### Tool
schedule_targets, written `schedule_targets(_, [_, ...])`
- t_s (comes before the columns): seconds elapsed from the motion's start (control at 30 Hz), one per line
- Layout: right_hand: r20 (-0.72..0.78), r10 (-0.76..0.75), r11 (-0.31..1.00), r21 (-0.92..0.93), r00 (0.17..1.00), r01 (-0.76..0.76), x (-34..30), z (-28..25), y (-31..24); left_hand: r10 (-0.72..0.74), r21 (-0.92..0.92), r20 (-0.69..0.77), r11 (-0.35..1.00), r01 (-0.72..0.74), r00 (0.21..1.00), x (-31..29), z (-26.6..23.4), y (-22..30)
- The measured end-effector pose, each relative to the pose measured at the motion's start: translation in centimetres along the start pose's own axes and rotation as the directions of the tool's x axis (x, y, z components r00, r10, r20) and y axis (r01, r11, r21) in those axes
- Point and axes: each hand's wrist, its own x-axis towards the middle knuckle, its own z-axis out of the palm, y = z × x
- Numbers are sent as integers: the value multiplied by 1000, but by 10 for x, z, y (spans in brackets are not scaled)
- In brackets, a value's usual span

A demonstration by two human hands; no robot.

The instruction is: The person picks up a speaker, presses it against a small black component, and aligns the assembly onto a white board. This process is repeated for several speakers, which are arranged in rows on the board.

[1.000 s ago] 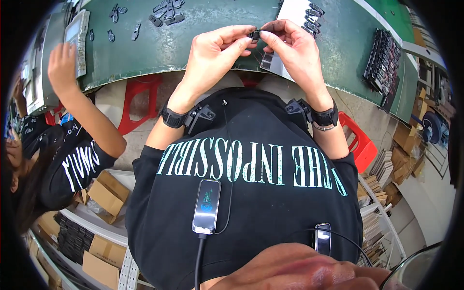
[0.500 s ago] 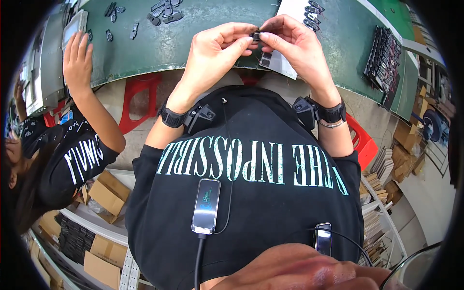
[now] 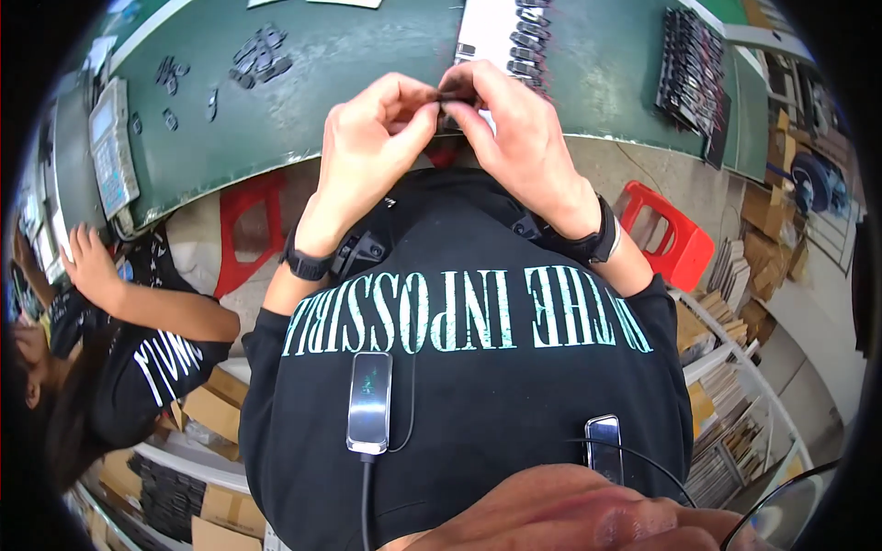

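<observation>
My left hand (image 3: 378, 142) and my right hand (image 3: 514, 133) meet above the near edge of the green worktable (image 3: 367, 55). Between their pinched fingertips is a small black part (image 3: 445, 101), mostly covered by the fingers, so its exact kind does not show. Dark smudges mark the fingertips of my right hand. Just beyond that hand lies a white sheet (image 3: 482, 29), with a row of small black plastic pieces (image 3: 528, 41) along its right side. Thin reddish wires stick out from these pieces.
More black pieces (image 3: 260, 57) lie in a pile farther left. A dense block of black wired parts (image 3: 689, 78) sits at the right. A grey keypad device (image 3: 114, 151) stands at left, near another person's hand (image 3: 92, 271). Red stools (image 3: 669, 237) flank me.
The view has shifted, showing more of the tabletop. My hands remain together, with the small part now more covered by fingers. The other person's raised hand has come down.
</observation>
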Motion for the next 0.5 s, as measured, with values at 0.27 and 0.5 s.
schedule_targets(0.27, [-131,260,961,-66,957,-270,-52,-27,25,573,551,137,634,-543,808,10,16,2])
schedule_targets(0.5, [-218,165,965,-165,962,-203,-67,-24,45,676,528,407,374,-763,614,9,43,-6])
